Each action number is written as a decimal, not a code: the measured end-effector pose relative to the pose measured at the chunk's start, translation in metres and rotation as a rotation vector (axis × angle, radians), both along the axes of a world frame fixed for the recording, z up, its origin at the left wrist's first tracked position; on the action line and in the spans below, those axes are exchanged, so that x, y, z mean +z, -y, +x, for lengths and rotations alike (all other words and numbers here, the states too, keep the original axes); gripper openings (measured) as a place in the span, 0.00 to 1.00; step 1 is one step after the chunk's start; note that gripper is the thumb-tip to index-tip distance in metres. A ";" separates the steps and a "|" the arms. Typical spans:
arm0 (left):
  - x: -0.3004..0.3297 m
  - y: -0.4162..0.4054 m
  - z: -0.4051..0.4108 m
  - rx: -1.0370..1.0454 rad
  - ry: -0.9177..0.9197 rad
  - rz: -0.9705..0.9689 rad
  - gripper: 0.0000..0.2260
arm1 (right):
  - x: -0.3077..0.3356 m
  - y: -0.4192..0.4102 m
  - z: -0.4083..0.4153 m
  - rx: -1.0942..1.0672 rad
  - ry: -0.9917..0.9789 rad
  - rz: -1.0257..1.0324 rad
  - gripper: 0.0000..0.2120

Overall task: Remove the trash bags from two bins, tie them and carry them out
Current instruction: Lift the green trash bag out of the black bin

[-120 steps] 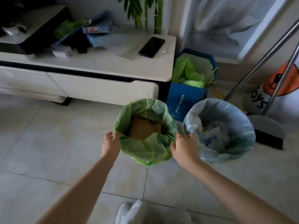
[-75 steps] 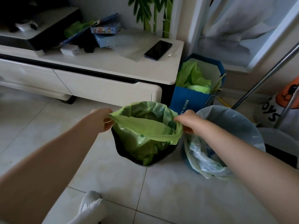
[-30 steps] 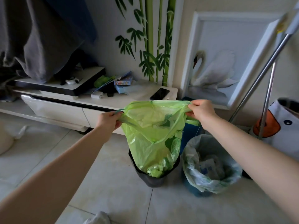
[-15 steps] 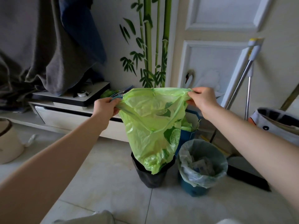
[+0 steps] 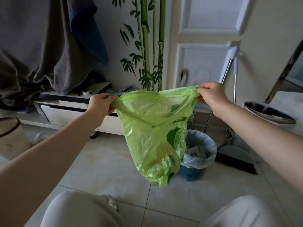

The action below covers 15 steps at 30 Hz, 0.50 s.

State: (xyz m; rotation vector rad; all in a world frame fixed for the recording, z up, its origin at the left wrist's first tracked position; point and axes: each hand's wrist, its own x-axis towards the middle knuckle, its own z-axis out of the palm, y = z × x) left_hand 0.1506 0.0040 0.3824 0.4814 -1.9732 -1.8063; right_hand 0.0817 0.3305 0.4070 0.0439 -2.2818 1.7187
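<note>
Already the green trash bag (image 5: 154,138) hangs clear in the air, stretched between two hands at about chest height and free of any bin, its rounded bottom sagging above the tiled floor (image 5: 101,164). The left hand (image 5: 100,104) has its fingers curled tight round the left end of the bag's mouth, and the right hand (image 5: 211,94) pinches the right end the same way, so the rim is pulled into a long, flattened opening between them. The mouth is not yet knotted. Just behind and to the right of the hanging bag stands the blue bin (image 5: 193,172), and its pale blue liner (image 5: 205,145) is folded over the rim with crumpled paper inside, untouched. The first bin is hidden from view, presumably behind the green bag. By my reckoning the task is roughly a quarter done: one bag is out, while tying it, pulling and tying the second, and carrying both away all remain. Off to the right a broom and dustpan (image 5: 232,99) lean by the white door (image 5: 211,46), and a low white cabinet (image 5: 70,115) runs along the wall at left.
</note>
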 end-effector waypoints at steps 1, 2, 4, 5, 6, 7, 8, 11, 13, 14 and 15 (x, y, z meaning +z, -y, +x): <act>-0.005 0.000 0.005 -0.006 0.016 -0.015 0.02 | -0.005 -0.003 0.006 -0.003 0.008 0.009 0.08; -0.011 0.000 0.009 -0.007 0.037 -0.031 0.03 | -0.010 -0.006 0.011 -0.007 0.017 0.020 0.07; -0.025 -0.001 0.017 -0.013 0.092 -0.054 0.04 | -0.025 -0.011 0.021 -0.010 0.051 0.045 0.07; -0.033 -0.002 0.021 -0.023 0.124 -0.053 0.03 | -0.034 -0.013 0.026 -0.004 0.072 0.067 0.06; -0.042 -0.003 0.025 -0.040 0.158 -0.043 0.02 | -0.043 -0.016 0.031 0.002 0.101 0.103 0.06; -0.053 -0.002 0.027 -0.062 0.190 -0.035 0.02 | -0.055 -0.018 0.035 0.007 0.139 0.147 0.06; -0.064 -0.002 0.030 -0.086 0.226 -0.033 0.03 | -0.066 -0.021 0.038 0.017 0.182 0.185 0.06; -0.101 0.003 0.034 -0.122 0.338 -0.077 0.03 | -0.103 -0.029 0.045 0.037 0.317 0.228 0.06; -0.126 0.004 0.034 -0.120 0.397 -0.078 0.02 | -0.124 -0.030 0.046 0.044 0.382 0.246 0.06; -0.137 0.004 0.033 -0.126 0.422 -0.085 0.02 | -0.134 -0.030 0.046 0.055 0.410 0.263 0.07; -0.149 0.004 0.031 -0.136 0.447 -0.103 0.03 | -0.145 -0.030 0.045 0.067 0.444 0.285 0.07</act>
